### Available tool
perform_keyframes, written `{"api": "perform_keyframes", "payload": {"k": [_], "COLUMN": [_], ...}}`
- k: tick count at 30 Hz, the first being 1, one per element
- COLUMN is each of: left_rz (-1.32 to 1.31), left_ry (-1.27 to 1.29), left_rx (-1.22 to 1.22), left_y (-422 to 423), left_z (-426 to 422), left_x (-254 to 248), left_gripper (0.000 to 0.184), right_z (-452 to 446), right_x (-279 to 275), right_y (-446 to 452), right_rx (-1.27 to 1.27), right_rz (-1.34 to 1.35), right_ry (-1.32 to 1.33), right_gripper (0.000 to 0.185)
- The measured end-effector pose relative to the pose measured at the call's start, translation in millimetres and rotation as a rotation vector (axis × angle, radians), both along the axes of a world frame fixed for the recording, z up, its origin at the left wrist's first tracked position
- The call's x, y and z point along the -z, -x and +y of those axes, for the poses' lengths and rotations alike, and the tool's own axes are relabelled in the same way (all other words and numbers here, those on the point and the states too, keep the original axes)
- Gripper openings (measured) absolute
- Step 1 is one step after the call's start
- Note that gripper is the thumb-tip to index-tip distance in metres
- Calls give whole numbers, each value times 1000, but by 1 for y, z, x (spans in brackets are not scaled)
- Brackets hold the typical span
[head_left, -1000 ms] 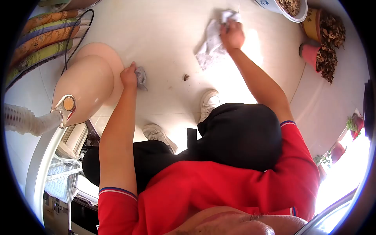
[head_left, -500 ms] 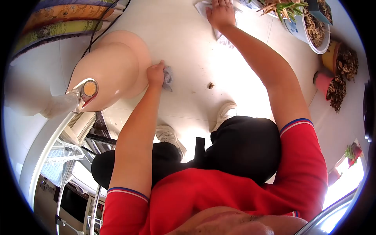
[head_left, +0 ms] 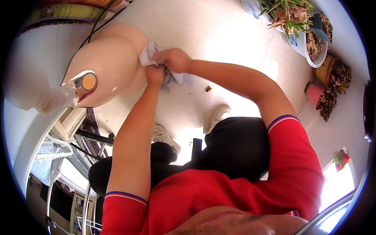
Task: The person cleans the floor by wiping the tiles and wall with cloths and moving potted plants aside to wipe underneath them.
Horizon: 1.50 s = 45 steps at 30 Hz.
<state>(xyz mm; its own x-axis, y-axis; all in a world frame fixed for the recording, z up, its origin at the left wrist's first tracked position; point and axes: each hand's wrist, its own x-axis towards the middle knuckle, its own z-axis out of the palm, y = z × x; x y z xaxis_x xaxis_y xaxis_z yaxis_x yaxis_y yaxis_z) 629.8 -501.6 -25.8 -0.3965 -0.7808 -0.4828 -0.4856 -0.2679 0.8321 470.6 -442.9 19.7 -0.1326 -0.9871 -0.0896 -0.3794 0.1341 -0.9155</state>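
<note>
My right hand [head_left: 177, 61] is closed on a pale cloth [head_left: 148, 54], which bunches up against the lower edge of a glossy beige pedestal [head_left: 105, 66]. Just below it, my left hand [head_left: 156, 74] is closed on a grey crumpled cloth [head_left: 167, 80]. The two hands almost touch, and the cloths overlap, so where one ends and the other begins is hard to see. More light fabric [head_left: 183, 78] hangs under my right wrist. My right fingertips are slightly blurred.
A small brown scrap [head_left: 208, 89] lies on the pale tiled floor [head_left: 231, 43]. Potted plants [head_left: 288, 17] and a tipped red pot [head_left: 314, 94] with dry leaves line the right side. Black cables [head_left: 92, 33] run behind the pedestal. Metal rack legs [head_left: 84, 211] stand at lower left.
My right hand has left the floor by the plant pots, where it lay flat on its cloth, and come left with the cloth to my left hand. My left hand has barely moved.
</note>
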Motion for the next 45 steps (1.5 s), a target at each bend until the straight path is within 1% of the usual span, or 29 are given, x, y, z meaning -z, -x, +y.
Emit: {"api": "perform_keyframes", "payload": {"k": [1, 2, 3, 4, 5, 6, 7, 9, 10, 12, 14, 15, 17, 19, 21, 24, 27, 28, 31, 34, 37, 40, 43, 44, 45], "left_rz": [-118, -182, -243, -297, -292, -292, -294, -276, -271, -258, -254, -247, -274, -338, -332, -301, -264, -255, -209, -232, -115, -131, -42, -42, -42], "left_ry": [-3, -65, -128, -188, -178, -171, -170, -150, -142, -128, -149, -165, -144, -73, -74, -106, -134, -142, -112, -106, -145, -179, -57, -133, -198], "left_rx": [107, 107, 101, 94, 86, 86, 96, 108, 109, 126, 122, 109, 134, 183, 167, 146, 121, 111, 130, 112, 123, 108, 233, 186, 133], "left_y": [-2, -2, 3, 7, 8, 7, 3, 3, 3, 1, -3, -1, 3, 3, 4, 1, 0, 0, -1, -10, -14, -13, -25, -27, -19], "left_z": [-2, -3, -4, -5, -6, -6, -4, -5, -4, -7, -2, -3, -7, -7, -7, -6, -6, -6, -5, -11, -14, -13, -16, -11, -9], "left_x": [-14, -24, -32, -35, -31, -27, -26, -26, -27, -25, -25, -24, -24, -26, -29, -20, -20, -22, -24, -2, 0, -2, 20, 13, -3], "left_gripper": [36, 37, 37, 37, 36, 36, 36, 35, 35, 36, 36, 36, 35, 34, 32, 30, 28, 27, 25, 22, 22, 22, 17, 17, 17], "right_z": [-9, -17, -22, -28, -28, -35, -44, -67, -75, -96, -126, -137, -145, -147, -125, -100, -73, -62, -9, 44, 83, 112, 120, 114, 105], "right_x": [-6, -9, -27, -38, -44, -36, -21, 32, 47, 13, 51, 22, -2, 19, 9, 15, 5, 7, -8, -8, -7, -17, -33, -36, -44], "right_y": [22, 44, 75, 106, 137, 171, 197, 209, 205, 177, 166, 153, 124, 96, 72, 62, 71, 72, 70, 61, 53, 45, 55, 64, 75], "right_rx": [69, 320, 459, 575, 562, 455, 352, 399, 417, 377, 180, -25, 2, -214, -351, -355, -467, -457, -484, -560, -676, -707, -345, -138, 97], "right_rz": [-18, -14, 138, 244, 483, 524, 562, 774, 876, 843, 747, 821, 614, 662, 712, 691, 705, 662, 533, 427, 428, 324, -36, -133, -236], "right_ry": [-41, 90, 204, 252, 155, 14, -134, -318, -411, -441, -181, -279, -200, -57, 47, 98, 40, 44, 37, 63, 66, -49, -197, -114, -223], "right_gripper": [50, 48, 47, 45, 46, 50, 59, 66, 70, 78, 75, 70, 56, 67, 71, 70, 65, 62, 64, 58, 49, 47, 46, 44, 41]}}
